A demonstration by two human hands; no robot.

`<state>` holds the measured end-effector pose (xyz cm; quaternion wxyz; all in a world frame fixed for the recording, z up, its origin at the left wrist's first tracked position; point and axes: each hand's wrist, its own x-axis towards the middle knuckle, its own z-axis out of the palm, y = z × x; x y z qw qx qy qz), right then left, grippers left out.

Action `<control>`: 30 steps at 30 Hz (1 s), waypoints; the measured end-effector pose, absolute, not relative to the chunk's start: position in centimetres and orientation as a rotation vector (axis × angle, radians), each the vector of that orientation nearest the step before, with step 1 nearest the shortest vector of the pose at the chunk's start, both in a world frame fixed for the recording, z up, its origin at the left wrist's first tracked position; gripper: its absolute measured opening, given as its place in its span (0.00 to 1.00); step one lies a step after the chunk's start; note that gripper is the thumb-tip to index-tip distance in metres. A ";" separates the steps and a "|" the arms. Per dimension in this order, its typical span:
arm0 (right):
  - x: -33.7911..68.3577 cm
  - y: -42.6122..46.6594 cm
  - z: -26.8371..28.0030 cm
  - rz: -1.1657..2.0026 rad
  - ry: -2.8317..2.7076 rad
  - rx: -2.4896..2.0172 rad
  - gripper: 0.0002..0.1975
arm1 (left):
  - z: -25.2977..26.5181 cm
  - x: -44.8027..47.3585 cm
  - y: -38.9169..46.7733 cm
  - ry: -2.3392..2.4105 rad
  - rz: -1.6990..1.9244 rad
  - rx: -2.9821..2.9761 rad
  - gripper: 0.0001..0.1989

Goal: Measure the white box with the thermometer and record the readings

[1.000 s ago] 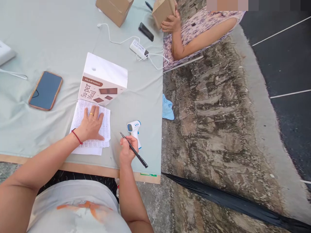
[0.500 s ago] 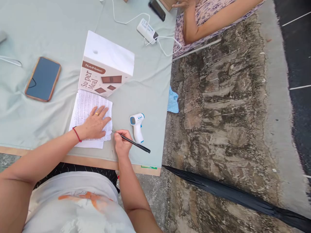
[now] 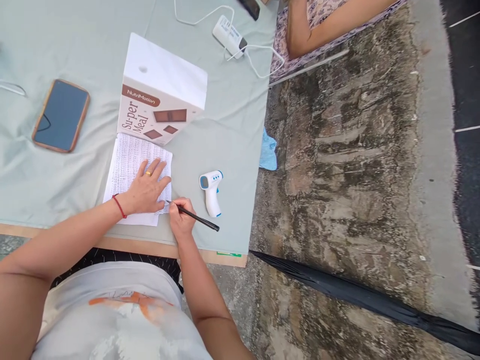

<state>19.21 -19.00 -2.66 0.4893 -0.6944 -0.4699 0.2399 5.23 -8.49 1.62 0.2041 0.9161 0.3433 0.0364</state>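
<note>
My left hand (image 3: 148,189) lies flat with fingers spread on densely written paper sheets (image 3: 129,160). A ring and a red wrist cord are on that arm. At the sheets' lower right edge, my right hand (image 3: 181,217) grips a black pen (image 3: 200,220), its tip at the paper beside my left thumb. Just beyond the sheets stands a white and brown NutriMotion box (image 3: 165,82). To the right of my right hand rests a white and blue infrared thermometer (image 3: 212,192).
A phone in a brown case (image 3: 62,115) lies at left. Toward the back are a white device with a cable (image 3: 228,36) and a dark phone (image 3: 250,7). Another person's arm (image 3: 337,27) is at the far right corner. A light blue cloth (image 3: 268,151) hangs at the right edge.
My right hand has moved left with the pen, bringing its tip from the sheets' edge onto the paper. The left hand stays flat on the sheets. The view has shifted slightly.
</note>
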 end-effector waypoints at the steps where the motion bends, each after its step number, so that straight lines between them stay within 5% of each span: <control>1: 19.2 -19.0 -2.6 0.585 -1.144 -1.694 0.08 | 1.5 5.2 -8.5 0.956 0.103 2.560 0.28; 30: 19.3 -18.9 -2.4 0.585 -1.171 -1.715 0.07 | 1.1 5.2 -8.4 0.948 0.168 2.522 0.28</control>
